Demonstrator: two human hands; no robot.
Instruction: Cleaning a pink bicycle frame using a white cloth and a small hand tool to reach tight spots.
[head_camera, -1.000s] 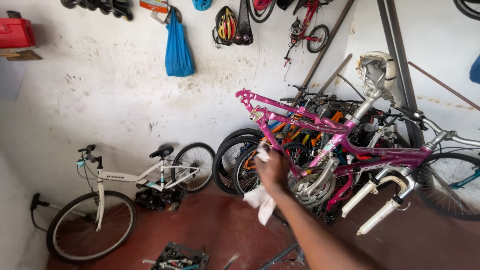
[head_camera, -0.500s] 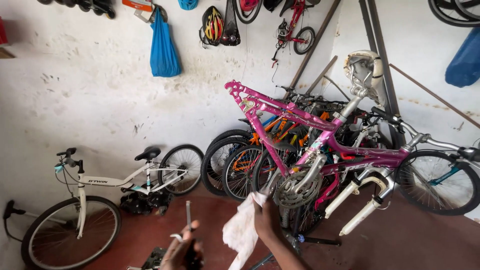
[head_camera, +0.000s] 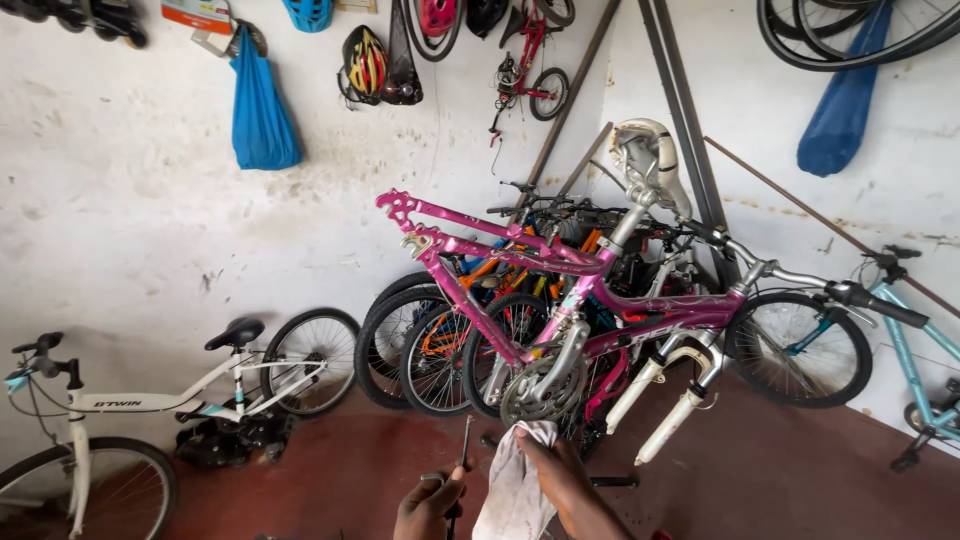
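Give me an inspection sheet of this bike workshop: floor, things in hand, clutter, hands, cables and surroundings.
Surface: red-brown floor, worn.
Job's things: pink bike frame, wheelless, raised; white rag; thin metal tool.
Clutter: bikes stacked behind the frame against the wall; dark parts by the white bike.
Hands: left hand, grip closed on the tool; right hand holds the rag.
Cables: nothing seen loose.
Surroundings: white wall hung with blue bag, helmets, small bike.

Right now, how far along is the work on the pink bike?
Done: pink frame is stripped of both wheels. In hand: right hand holds a white rag just below the chainrings; left hand grips a thin metal tool. Left: no wheels fitted.
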